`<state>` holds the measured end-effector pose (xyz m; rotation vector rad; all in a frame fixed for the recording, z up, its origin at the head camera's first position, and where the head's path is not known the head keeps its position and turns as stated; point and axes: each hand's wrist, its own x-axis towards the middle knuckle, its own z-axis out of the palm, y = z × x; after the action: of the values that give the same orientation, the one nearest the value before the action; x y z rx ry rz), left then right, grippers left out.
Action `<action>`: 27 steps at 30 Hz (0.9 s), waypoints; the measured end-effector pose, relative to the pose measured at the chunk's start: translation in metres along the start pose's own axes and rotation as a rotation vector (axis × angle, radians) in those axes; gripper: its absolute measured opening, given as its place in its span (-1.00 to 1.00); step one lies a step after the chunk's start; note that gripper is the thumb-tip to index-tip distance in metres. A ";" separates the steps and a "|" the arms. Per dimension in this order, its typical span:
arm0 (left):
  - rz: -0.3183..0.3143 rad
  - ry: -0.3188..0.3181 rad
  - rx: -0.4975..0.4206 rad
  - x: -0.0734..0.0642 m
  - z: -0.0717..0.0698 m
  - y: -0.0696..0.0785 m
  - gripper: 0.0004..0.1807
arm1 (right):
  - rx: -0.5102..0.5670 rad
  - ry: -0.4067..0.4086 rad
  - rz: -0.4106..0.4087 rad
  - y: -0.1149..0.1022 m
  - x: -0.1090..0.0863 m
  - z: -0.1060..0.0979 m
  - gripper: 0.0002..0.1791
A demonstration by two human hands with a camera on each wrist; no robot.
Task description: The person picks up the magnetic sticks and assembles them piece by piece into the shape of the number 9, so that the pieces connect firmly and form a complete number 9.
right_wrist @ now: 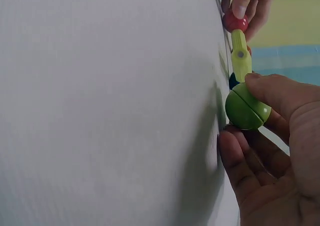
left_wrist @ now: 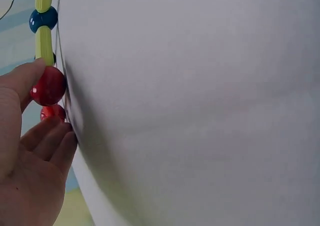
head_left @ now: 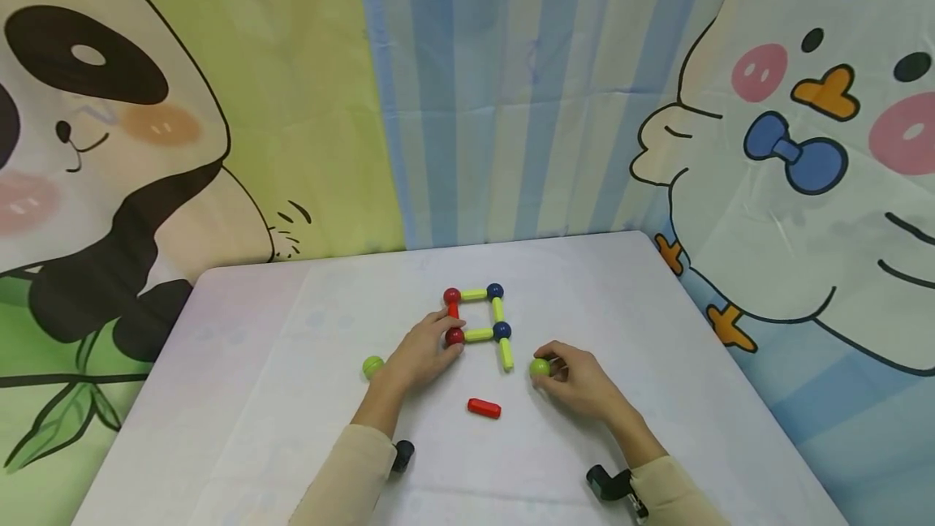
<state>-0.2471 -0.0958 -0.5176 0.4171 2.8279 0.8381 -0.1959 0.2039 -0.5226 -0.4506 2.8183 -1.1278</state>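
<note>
A square frame of balls and rods lies on the table, with two red balls on its left side joined by a red rod (head_left: 454, 310) and two blue balls on its right. Thumb and fingers of my left hand (head_left: 418, 354) grip the near red ball (left_wrist: 50, 87). From the near blue ball (head_left: 501, 330) a yellow-green rod (head_left: 507, 356) sticks out toward me, its near end bare. Just right of that end, my right hand (head_left: 579, 381) pinches a green ball (right_wrist: 246, 107) between thumb and fingers. The ball and rod look apart in the head view.
On the white table (head_left: 292, 428), a loose red rod (head_left: 484, 408) lies between my forearms. Another green ball (head_left: 372, 366) sits left of my left hand, close to the wrist. A printed cartoon curtain (head_left: 497, 104) hangs behind the table.
</note>
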 end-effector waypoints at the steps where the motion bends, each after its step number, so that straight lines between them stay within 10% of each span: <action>1: -0.012 0.012 -0.008 -0.001 0.000 -0.001 -0.48 | 0.013 -0.003 -0.010 -0.001 0.001 0.003 -0.66; 20: -0.025 0.086 -0.311 0.005 0.019 -0.018 -0.55 | 0.146 -0.028 0.025 -0.015 -0.001 0.022 -0.68; 27: 0.130 0.082 -0.090 0.010 0.017 0.011 -0.45 | 0.155 -0.034 -0.008 -0.016 -0.002 0.023 -0.70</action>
<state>-0.2503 -0.0751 -0.5260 0.5706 2.8483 1.0265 -0.1858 0.1783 -0.5285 -0.4632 2.6764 -1.3148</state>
